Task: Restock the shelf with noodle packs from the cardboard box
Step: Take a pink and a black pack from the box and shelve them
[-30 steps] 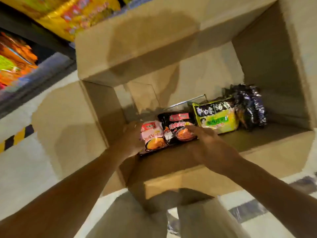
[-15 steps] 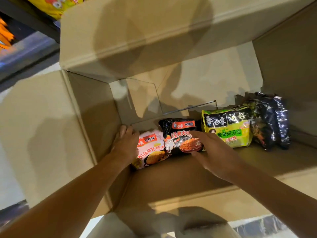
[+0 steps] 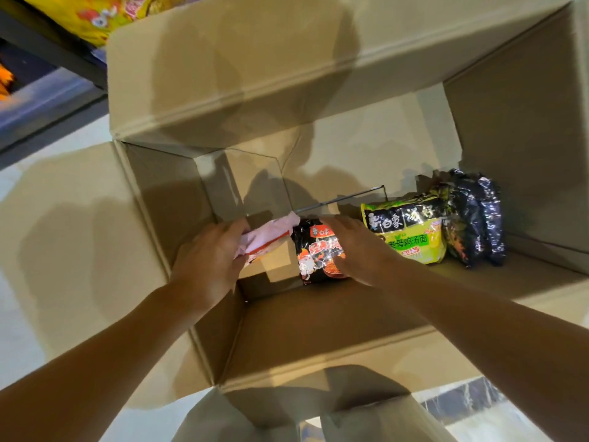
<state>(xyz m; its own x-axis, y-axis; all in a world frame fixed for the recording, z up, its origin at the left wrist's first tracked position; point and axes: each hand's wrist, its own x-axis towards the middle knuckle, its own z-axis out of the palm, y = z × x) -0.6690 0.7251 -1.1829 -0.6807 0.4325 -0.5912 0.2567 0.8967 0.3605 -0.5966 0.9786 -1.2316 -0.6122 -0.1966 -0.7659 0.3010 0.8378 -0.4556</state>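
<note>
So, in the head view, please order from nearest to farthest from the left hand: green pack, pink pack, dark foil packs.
1. Pink pack: gripped in the left hand.
2. Green pack: beyond the right hand.
3. Dark foil packs: far right, against the box wall.

Both bare forearms reach forward and down from the near corners of the view, converging toward the middle. The left hand (image 3: 210, 263) shows its back to the camera, its fingers (image 3: 234, 226) curled over the top edge of a pink pack (image 3: 271, 232) and gripping it. The right hand (image 3: 353, 250) lies just beside it, palm down, fingers extended and close together, thumb spread toward the left, resting on a black pack (image 3: 314, 253).
</note>
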